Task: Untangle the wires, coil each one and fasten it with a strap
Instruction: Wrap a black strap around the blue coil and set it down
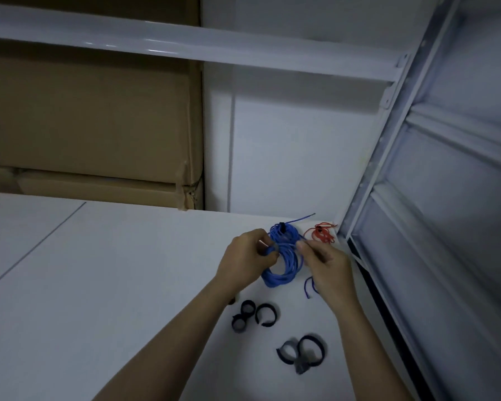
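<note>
The left hand [248, 257] grips the left side of a blue wire coil [284, 260], fingers curled round the strands and what looks like a strap end, while the right hand [326, 263] pinches the coil's right side between thumb and fingertips. The coil sits just above the white table [104, 285], near its far right corner. Behind it, touching or nearly so, lies another blue coil [281, 230] already bound with a dark strap, and beside that a small red wire bundle [321, 233], seemingly tied too. So I judge 2 wires done and this one mid-fastening. Spare straps [300, 353] wait nearer the person; a loose blue end [308, 287] trails below the right hand.
</note>
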`<state>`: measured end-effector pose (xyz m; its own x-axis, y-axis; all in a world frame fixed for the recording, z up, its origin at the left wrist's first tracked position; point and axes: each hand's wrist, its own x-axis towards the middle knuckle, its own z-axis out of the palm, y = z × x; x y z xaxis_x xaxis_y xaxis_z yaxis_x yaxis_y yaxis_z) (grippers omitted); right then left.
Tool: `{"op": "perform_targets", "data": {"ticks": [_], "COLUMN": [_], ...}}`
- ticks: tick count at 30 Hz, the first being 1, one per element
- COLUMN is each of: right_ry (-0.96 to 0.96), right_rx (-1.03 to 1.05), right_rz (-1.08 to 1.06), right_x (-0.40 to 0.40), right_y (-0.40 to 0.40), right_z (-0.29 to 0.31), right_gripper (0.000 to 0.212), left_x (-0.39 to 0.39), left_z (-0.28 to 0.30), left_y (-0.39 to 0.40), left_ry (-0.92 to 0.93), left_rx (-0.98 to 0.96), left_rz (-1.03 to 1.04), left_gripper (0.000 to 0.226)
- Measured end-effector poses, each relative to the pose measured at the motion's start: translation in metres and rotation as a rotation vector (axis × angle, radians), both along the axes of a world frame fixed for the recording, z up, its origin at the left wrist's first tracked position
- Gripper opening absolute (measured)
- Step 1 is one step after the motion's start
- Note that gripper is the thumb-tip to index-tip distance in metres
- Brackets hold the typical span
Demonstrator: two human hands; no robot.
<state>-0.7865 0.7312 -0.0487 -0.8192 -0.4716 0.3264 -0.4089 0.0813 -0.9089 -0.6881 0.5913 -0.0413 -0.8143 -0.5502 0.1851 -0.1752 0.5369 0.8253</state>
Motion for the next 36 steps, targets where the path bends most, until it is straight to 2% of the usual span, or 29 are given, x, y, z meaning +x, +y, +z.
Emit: {"op": "perform_targets", "data": {"ticks": [2, 5, 7, 9, 12, 16, 18, 20, 24, 27, 29, 33, 36], "right_ry": [0.189, 0.427, 0.396, 0.322, 0.295, 0.289, 0.297, 0.329, 0.425, 0.434, 0.415, 0.457, 0.521], "right_rx": [0.128, 0.314, 0.534, 0.683, 0.64, 0.615, 0.612, 0.582, 0.5, 0.439, 0.432, 0.414, 0.38], "right_rz": [-0.123, -0.112, -0.064, -0.045, -0.067, -0.098, -0.101, -0.125, -0.163, -0.16, -0.134, -0.085, -0.051], "right_x": [-0.021, -0.045, -0.05, -0.05, -0.046, -0.046, -0.046, -0.046, -0.042, -0.041, -0.039, -0.032, -0.02], "right_y": [0.007, 0.019, 0.025, 0.028, 0.027, 0.026, 0.026, 0.025, 0.019, 0.012, 0.005, -0.014, -0.043], "right_z": [-0.009, -0.025, -0.038, -0.052, -0.063, -0.066, -0.064, -0.058, -0.044, -0.036, -0.032, -0.025, -0.014], "right_gripper": [0.01, 0.007, 0.029, 0.041, 0.038, 0.037, 0.038, 0.035, 0.025, 0.021, 0.023, 0.025, 0.024], "left_x": [-0.022, -0.046, -0.056, -0.062, -0.066, -0.059, -0.055, -0.049, -0.044, -0.038, -0.03, -0.002, 0.035], "left_z": [-0.01, -0.027, -0.035, -0.04, -0.043, -0.045, -0.044, -0.04, -0.032, -0.025, -0.022, -0.011, 0.007], "left_y": [-0.009, -0.021, -0.027, -0.03, -0.031, -0.027, -0.025, -0.021, -0.012, -0.008, -0.009, -0.017, -0.035], "left_ry": [-0.049, -0.12, -0.172, -0.233, -0.332, -0.285, -0.234, -0.255, -0.346, -0.31, -0.245, -0.127, -0.141], "left_rx": [0.029, 0.071, 0.051, -0.021, -0.141, -0.057, 0.023, 0.071, -0.029, -0.094, -0.196, -0.518, -0.73], "left_rz": [-0.014, -0.031, -0.037, -0.049, -0.07, -0.025, -0.054, -0.105, -0.105, -0.004, 0.072, 0.219, 0.339], "left_gripper": [0.016, 0.018, 0.013, 0.01, 0.022, 0.033, 0.044, 0.044, 0.045, 0.048, 0.045, 0.032, 0.029]}}
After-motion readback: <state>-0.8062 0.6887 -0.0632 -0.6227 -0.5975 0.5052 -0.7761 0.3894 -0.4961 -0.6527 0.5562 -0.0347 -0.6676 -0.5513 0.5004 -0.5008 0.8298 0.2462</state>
